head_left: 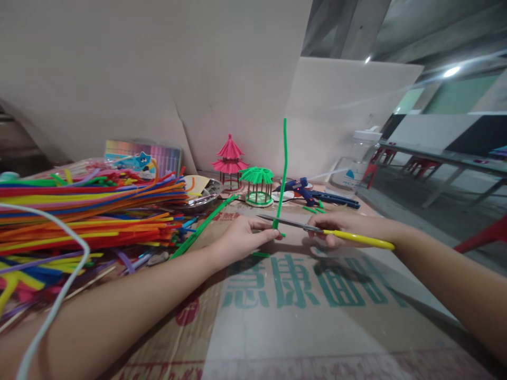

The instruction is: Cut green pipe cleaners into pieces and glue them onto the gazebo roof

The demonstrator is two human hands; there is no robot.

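Observation:
A green pipe cleaner [284,169] stands nearly upright, its lower end pinched between the thumb and fingers of my left hand [249,236]. My right hand [344,228] is closed on a pair of scissors with yellow handles [356,239]. The scissor blades [287,221] point left and cross the pipe cleaner just above my left fingertips. Short cut green pieces [315,209] lie beyond my right hand, and another green piece [261,255] rests on the cardboard below my left hand. Behind the hands stands a small pavilion with a green roof [257,182].
A pink-roofed pagoda [229,158] stands beside the green one. Bundles of coloured pipe cleaners [91,206] fill the left side, near a marker set [144,155] and a metal bowl [212,192]. A blue glue gun [299,189] lies behind; a clear bottle [354,158] stands right. A white cable [73,232] hangs left.

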